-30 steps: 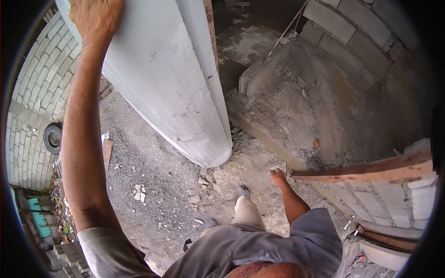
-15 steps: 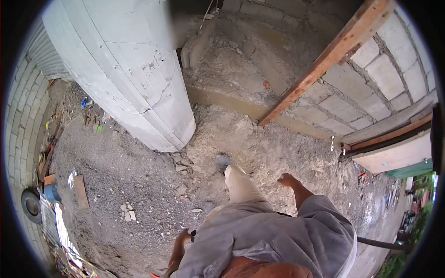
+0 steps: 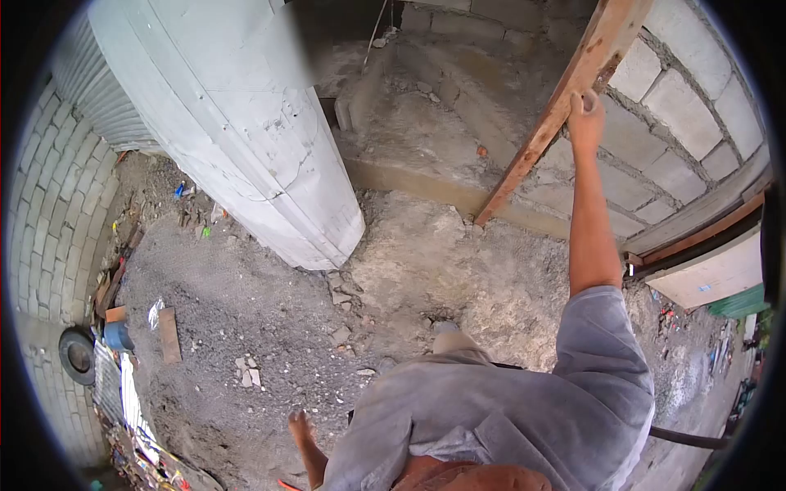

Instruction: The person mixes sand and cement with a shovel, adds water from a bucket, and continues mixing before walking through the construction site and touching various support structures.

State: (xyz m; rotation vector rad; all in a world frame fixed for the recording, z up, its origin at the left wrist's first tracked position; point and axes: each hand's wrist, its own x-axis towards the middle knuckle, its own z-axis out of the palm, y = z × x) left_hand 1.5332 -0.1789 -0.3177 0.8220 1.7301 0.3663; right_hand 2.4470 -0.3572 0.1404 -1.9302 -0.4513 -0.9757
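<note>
Wooden post (image 3: 535,139), right hand (image 3: 584,114) at it

White panel (image 3: 237,139) stands left, well apart. Block wall (image 3: 688,114) beside post. Right grip: fingers curled, hold can't be confirmed. Left hand (image 3: 303,427) low; grip unclear. Step likely: taking hold; next calls for firmness.

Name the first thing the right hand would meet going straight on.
The wooden post; the right hand seems to be touching it, though depth is hard to judge.

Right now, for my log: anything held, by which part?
The right hand is at the wooden post, partway up its edge; any grip is unclear. The left hand looks empty.
</note>
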